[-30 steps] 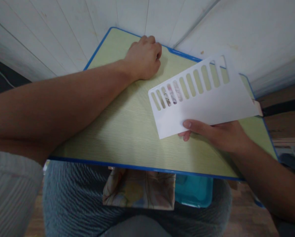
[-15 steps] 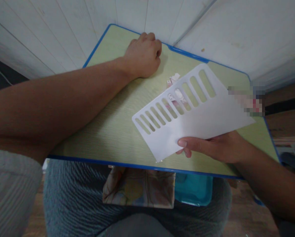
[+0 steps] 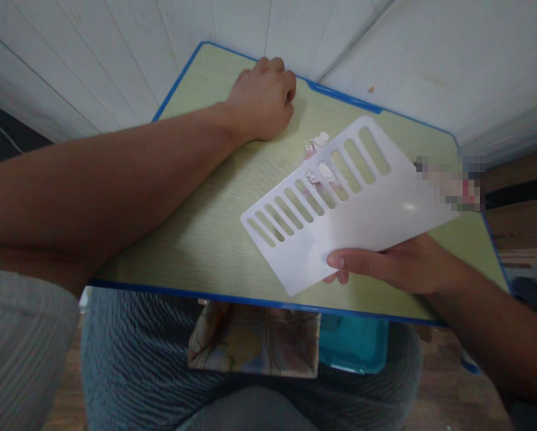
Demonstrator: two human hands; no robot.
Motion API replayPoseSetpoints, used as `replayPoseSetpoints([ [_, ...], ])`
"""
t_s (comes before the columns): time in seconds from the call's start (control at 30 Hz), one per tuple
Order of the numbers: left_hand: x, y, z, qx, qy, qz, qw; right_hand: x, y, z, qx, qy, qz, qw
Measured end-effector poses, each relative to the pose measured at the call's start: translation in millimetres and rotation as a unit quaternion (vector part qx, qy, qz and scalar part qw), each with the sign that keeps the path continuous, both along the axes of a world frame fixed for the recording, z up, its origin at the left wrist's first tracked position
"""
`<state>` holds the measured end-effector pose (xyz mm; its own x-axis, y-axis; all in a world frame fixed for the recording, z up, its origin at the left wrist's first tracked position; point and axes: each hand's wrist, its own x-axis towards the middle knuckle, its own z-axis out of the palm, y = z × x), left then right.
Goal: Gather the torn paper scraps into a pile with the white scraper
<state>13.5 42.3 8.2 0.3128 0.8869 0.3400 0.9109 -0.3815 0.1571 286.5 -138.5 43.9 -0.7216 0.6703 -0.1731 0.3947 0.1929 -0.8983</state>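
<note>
My right hand (image 3: 385,266) grips a thin white slotted plastic plate (image 3: 362,221) by its near edge, thumb on top and fingertips underneath. A row of long rounded slots runs along the plate's far side. It is held tilted over the table (image 3: 196,239). Crumpled white and pinkish scraps (image 3: 318,142) lie on the table behind the plate, partly seen through its slots. My left hand (image 3: 266,99) rests as a loose fist near the table's far edge, apart from the plate; nothing shows in its curled fingers.
White plank walls (image 3: 236,24) stand behind the table, which has a blue rim. A patterned cloth (image 3: 254,344) and a turquoise container (image 3: 355,347) are below its front edge, at my lap. A blurred-out item (image 3: 457,182) is at the right edge.
The white plate has tilted slightly in my right hand, and a bright glint now shows on its right part. My left hand has stayed in place.
</note>
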Motion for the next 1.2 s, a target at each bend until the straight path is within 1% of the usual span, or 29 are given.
replayPoseSetpoints([
  [0.17, 1, 0, 0.4, -0.006, -0.006, 0.008, 1.0, -1, -3, 4, -0.012, -0.008, 0.018, 1.0],
  [0.37, 0, -3, 4.1, -0.021, 0.004, 0.005, 1.0, -1, -3, 7, 0.006, -0.019, 0.019, 1.0],
  [0.47, 1, -4, 5.0, -0.024, 0.009, 0.01, 1.0, 0, -3, 6, -0.001, -0.015, 0.027, 1.0],
  [0.63, 1, -3, 5.1, -0.027, 0.008, 0.012, 1.0, -1, -3, 10, -0.022, -0.017, 0.003, 1.0],
  [0.73, 1, -1, 4.0, -0.029, 0.005, 0.017, 0.999, -1, 5, 11, 0.0, 0.021, -0.054, 0.998],
  [0.8, 0, 0, 3.1, -0.032, 0.007, 0.023, 0.999, 0, 14, 5, 0.033, 0.058, -0.131, 0.989],
  [0.83, 0, 0, 2.5, -0.034, 0.009, 0.025, 0.999, 1, 20, 1, 0.057, 0.081, -0.185, 0.978],
  [0.9, -1, 0, 0.6, -0.035, 0.008, 0.028, 0.999, 5, 32, -8, 0.103, 0.144, -0.29, 0.94],
  [0.93, -3, 0, -1.0, -0.041, 0.002, 0.031, 0.999, 7, 38, -12, 0.117, 0.149, -0.317, 0.929],
  [0.97, -4, 1, -3.2, -0.047, -0.008, 0.026, 0.999, 8, 43, -16, 0.13, 0.143, -0.335, 0.922],
  [1.03, -8, 5, -9.0, -0.024, -0.029, 0.012, 0.999, 11, 50, -19, 0.149, 0.134, -0.358, 0.912],
  [1.1, -12, 11, -16.0, -0.005, -0.036, 0.0, 0.999, 11, 51, -18, 0.157, 0.115, -0.353, 0.915],
  [1.2, -17, 18, -25.2, 0.025, -0.052, -0.026, 0.998, 8, 48, -17, 0.15, 0.085, -0.319, 0.932],
])
